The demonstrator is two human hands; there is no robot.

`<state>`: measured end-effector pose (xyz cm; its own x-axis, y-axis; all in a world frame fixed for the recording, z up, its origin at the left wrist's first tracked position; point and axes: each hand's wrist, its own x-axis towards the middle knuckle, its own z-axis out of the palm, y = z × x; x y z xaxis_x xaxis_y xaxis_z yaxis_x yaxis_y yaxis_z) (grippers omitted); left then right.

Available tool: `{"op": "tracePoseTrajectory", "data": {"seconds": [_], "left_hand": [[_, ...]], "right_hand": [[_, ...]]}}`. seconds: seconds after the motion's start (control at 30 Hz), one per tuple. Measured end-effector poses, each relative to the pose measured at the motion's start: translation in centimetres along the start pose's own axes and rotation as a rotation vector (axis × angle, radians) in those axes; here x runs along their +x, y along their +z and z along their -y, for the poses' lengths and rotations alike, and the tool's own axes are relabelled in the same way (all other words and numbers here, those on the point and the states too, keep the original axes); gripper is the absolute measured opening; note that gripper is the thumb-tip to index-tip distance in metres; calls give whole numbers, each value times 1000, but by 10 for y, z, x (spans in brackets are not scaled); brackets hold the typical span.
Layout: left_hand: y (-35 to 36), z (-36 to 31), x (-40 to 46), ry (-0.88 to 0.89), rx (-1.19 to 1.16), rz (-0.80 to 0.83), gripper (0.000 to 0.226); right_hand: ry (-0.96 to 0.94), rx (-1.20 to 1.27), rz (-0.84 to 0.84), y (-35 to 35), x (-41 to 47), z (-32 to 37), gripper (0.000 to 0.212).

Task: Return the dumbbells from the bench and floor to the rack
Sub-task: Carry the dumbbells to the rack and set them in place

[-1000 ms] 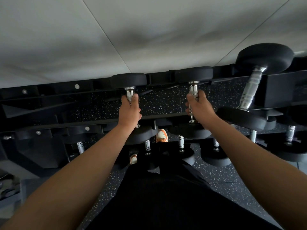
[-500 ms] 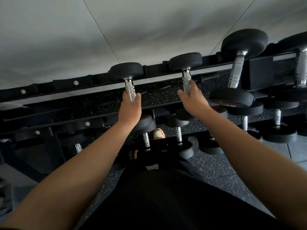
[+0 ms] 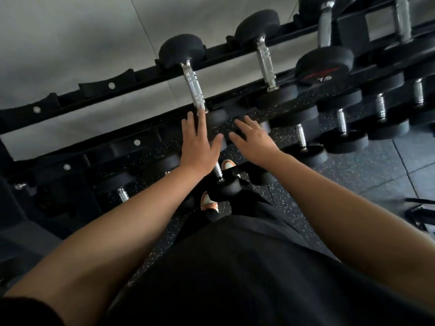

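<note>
Two small black dumbbells with chrome handles rest across the top tier of the black rack (image 3: 94,92): the left dumbbell (image 3: 194,88) and the right dumbbell (image 3: 266,62). My left hand (image 3: 199,143) is open, fingers spread, its fingertips just below the near end of the left dumbbell's handle. My right hand (image 3: 253,140) is open too, held apart from the right dumbbell, over the rack's middle rail. Neither hand holds anything.
Heavier dumbbells (image 3: 324,64) fill the rack to the right, with more on the lower tiers (image 3: 341,137). Empty saddles (image 3: 110,85) lie to the left on the top tier. My orange-and-white shoes (image 3: 208,203) stand on speckled rubber floor (image 3: 367,170) close to the rack.
Both hands have let go of the dumbbell handles and drawn back toward me with fingers spread. The two dumbbells stay on the top tier. The view has swung left and down.
</note>
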<state>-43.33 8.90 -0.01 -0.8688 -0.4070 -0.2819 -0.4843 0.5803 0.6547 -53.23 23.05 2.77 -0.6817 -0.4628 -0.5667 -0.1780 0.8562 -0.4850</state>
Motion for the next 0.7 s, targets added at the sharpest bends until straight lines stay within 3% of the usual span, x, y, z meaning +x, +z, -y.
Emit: {"op": "tracePoseTrajectory", "data": {"seconds": [0.17, 0.37, 0.53, 0.7], "left_hand": [[12, 14, -38, 103, 176, 136, 77], [53, 9, -65, 129, 421, 461, 76], [101, -25, -82, 226, 649, 703, 76], [169, -76, -107, 319, 794, 833, 76]], "right_hand": [[47, -109, 25, 38, -42, -24, 70], [146, -127, 59, 70, -90, -74, 74], [271, -46, 20, 81, -132, -134, 74], [352, 53, 3, 91, -186, -213, 74]]}}
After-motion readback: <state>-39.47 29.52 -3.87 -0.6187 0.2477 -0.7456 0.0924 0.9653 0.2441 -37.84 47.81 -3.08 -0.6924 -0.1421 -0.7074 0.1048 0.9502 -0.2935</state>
